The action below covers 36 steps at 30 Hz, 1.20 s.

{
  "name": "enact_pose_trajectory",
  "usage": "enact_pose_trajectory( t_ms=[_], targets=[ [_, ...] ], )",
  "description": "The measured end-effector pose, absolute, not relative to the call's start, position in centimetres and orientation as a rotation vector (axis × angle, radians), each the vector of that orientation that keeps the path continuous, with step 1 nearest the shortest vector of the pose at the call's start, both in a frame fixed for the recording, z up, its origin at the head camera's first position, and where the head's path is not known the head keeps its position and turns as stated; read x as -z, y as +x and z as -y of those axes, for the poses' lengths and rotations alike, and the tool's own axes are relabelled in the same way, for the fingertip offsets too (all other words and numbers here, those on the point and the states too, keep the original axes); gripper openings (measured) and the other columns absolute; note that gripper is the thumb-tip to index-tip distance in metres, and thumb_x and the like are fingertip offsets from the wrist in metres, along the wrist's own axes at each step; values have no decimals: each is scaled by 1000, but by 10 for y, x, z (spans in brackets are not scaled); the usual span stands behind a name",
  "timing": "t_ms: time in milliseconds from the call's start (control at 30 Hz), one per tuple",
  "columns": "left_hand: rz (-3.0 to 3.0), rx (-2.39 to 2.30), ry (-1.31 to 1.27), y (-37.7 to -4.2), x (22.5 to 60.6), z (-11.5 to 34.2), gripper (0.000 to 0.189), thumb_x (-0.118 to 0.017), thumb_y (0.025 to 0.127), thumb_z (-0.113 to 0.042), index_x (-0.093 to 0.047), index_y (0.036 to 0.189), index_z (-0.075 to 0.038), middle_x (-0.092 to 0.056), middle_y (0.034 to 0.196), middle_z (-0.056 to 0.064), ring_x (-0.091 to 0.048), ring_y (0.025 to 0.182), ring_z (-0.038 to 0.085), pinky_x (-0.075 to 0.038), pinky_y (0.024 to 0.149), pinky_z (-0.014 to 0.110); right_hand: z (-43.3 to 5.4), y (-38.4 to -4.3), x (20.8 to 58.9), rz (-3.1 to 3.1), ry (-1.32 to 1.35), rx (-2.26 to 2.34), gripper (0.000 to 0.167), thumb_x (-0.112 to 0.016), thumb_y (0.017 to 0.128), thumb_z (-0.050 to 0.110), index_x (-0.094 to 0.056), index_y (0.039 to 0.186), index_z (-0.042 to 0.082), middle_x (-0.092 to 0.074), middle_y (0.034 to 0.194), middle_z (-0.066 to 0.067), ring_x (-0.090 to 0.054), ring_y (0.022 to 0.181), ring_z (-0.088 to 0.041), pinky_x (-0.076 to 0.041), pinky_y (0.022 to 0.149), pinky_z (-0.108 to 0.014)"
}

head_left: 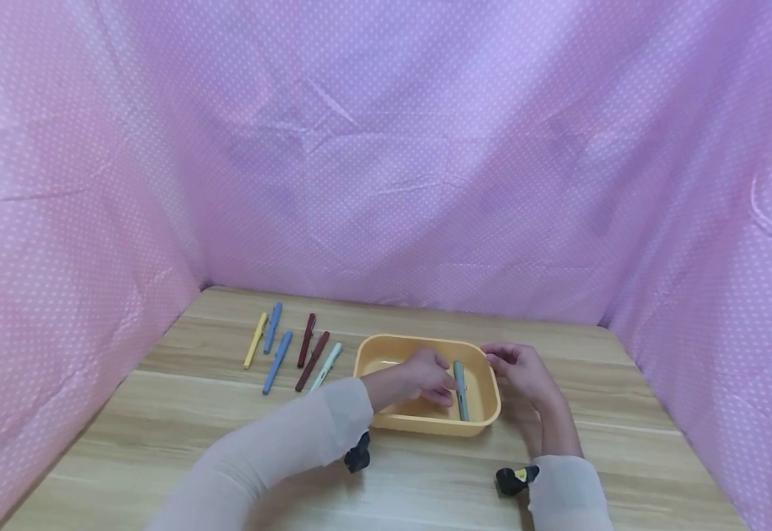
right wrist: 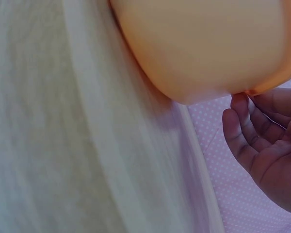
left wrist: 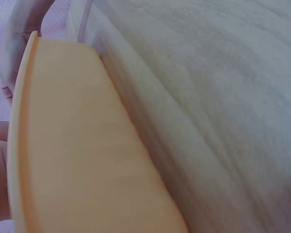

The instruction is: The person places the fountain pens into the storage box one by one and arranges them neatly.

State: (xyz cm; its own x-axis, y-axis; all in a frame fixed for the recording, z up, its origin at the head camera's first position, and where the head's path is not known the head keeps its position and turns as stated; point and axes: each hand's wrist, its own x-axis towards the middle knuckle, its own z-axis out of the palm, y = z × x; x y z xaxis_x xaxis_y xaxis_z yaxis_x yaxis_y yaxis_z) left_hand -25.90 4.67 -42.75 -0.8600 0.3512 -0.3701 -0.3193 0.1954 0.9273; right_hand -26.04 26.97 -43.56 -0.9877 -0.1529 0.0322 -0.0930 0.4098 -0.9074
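Observation:
A yellow-orange plastic tray (head_left: 425, 424) stands on the table. Inside it, toward the right end, lies a grey-green capped pen (head_left: 461, 394). My left hand (head_left: 430, 376) reaches over the near rim into the tray, its fingertips right beside this pen without wrapping it. In the left wrist view the tray's wall (left wrist: 82, 136) covers most of that hand. At the far right corner my right hand (head_left: 521, 372) holds the tray's rim between thumb and fingers; in the right wrist view, fingertips (right wrist: 240, 99) meet the tray's underside edge.
Left of the tray lie several capped pens: a yellow one (head_left: 256, 341), two blue ones (head_left: 278, 361), two dark red ones (head_left: 312, 361) and a pale mint one (head_left: 326, 366). Pink dotted cloth (head_left: 399, 184) surrounds the wooden table (head_left: 180, 428) at the back and sides.

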Motion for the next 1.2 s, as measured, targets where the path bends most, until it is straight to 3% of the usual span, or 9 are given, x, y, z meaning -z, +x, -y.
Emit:
enact_pose_trajectory(
  t_ms=[333, 733, 967, 1200],
  targets=[
    [-1965, -1719, 78, -262, 413, -24, 50, -71, 87, 12, -49, 132, 12, -66, 95, 20, -70, 84, 35, -66, 68, 34, -269, -261, 438, -2588, -203, 1667, 28, -61, 103, 9, -65, 124, -9, -72, 115, -21, -71, 98, -21, -60, 82, -22],
    [-1959, -1708, 240, -276, 392, 9, 49, -70, 90, 7, -50, 135, 10, -67, 107, 21, -68, 84, 27, -66, 75, 35, -269, -261, 438, -2595, -201, 1661, 29, -59, 104, 8, -64, 126, -10, -71, 116, -22, -71, 98, -22, -61, 82, -24],
    [-1955, -1720, 251, -289, 382, 38, 52, -67, 94, 3, -46, 141, 9, -59, 131, 31, -66, 104, 35, -65, 83, 35, -268, -262, 438, -2596, -194, 1659, 29, -59, 104, 10, -64, 126, -9, -71, 116, -21, -70, 100, -21, -61, 81, -24],
    [-1991, -1762, 198, -301, 374, 66, 48, -67, 94, 2, -49, 139, 6, -61, 127, 27, -64, 109, 38, -64, 86, 36, -268, -261, 438, -2601, -212, 1656, 29, -59, 104, 9, -64, 125, -10, -71, 116, -22, -70, 100, -22, -61, 81, -24]
  ],
)
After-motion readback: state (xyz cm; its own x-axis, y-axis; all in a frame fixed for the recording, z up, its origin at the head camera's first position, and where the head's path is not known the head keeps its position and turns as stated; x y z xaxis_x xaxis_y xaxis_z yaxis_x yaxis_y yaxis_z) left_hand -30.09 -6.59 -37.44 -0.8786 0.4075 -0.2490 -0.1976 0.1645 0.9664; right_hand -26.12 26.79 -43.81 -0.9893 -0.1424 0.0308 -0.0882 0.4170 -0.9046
